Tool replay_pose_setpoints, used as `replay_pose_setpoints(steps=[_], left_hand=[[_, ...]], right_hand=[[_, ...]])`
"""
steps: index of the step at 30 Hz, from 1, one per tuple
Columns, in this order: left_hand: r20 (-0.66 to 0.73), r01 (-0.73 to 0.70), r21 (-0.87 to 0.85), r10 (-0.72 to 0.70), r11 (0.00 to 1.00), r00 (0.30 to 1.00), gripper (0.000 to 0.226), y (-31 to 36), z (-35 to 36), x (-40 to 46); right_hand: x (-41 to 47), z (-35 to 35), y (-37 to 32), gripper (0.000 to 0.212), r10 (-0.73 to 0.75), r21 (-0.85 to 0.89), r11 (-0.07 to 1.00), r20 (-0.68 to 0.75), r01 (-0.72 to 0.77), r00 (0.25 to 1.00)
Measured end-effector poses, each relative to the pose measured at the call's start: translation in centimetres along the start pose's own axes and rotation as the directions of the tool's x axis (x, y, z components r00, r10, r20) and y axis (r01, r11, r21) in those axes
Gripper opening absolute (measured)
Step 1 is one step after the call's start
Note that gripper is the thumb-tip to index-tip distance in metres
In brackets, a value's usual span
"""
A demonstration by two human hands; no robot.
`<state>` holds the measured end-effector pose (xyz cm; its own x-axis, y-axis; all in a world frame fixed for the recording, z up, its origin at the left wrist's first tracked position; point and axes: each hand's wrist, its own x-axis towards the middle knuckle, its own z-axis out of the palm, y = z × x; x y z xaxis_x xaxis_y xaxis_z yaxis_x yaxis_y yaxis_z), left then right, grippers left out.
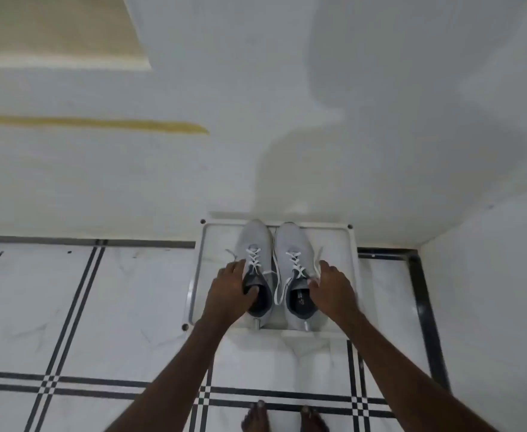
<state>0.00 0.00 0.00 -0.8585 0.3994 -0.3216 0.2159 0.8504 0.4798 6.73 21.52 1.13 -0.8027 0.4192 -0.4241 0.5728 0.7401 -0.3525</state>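
Two grey sneakers with white laces stand side by side on a white shelf-like rack [200, 275] against the wall, toes toward the wall. My left hand [229, 289] grips the collar of the left sneaker [256, 244], thumb inside its opening. My right hand [330, 288] holds the outer collar of the right sneaker [290, 241], thumb at the rim of its opening. Loose lace ends lie between and beside the shoes.
The rack stands on a white tiled floor [100, 307] with black stripe lines, close to a white wall [256, 135] and a corner at the right. My bare toes [284, 419] show at the bottom edge.
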Motion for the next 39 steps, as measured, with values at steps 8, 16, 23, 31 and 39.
replay_pose_setpoints(steps=[8,16,23,31,39], left_hand=[[0.037,0.216,-0.063,-0.214,0.974,0.976,0.068,-4.1,8.3,4.2],[-0.102,0.282,0.014,-0.279,0.959,0.955,0.053,-4.2,9.1,4.4],[-0.177,0.258,-0.083,-0.269,0.963,0.947,0.054,-2.1,6.6,-0.5],[-0.273,0.155,-0.132,-0.186,0.979,0.944,0.054,-0.3,4.2,-10.4],[-0.273,0.098,-0.099,-0.122,0.99,0.954,0.055,-1.8,6.1,-22.1]], right_hand=[[4.9,8.7,3.4,0.037,0.12,0.138,0.982,0.067,-0.129,0.99],[5.6,9.7,3.8,0.026,0.178,0.166,0.97,0.002,-0.176,0.984],[1.1,6.9,3.5,0.017,0.151,0.156,0.977,-0.039,-0.143,0.988],[-9.6,4.0,4.1,0.018,0.109,0.166,0.983,-0.155,-0.083,0.982],[-21.7,7.9,6.3,0.018,0.117,0.192,0.979,-0.228,-0.074,0.967]])
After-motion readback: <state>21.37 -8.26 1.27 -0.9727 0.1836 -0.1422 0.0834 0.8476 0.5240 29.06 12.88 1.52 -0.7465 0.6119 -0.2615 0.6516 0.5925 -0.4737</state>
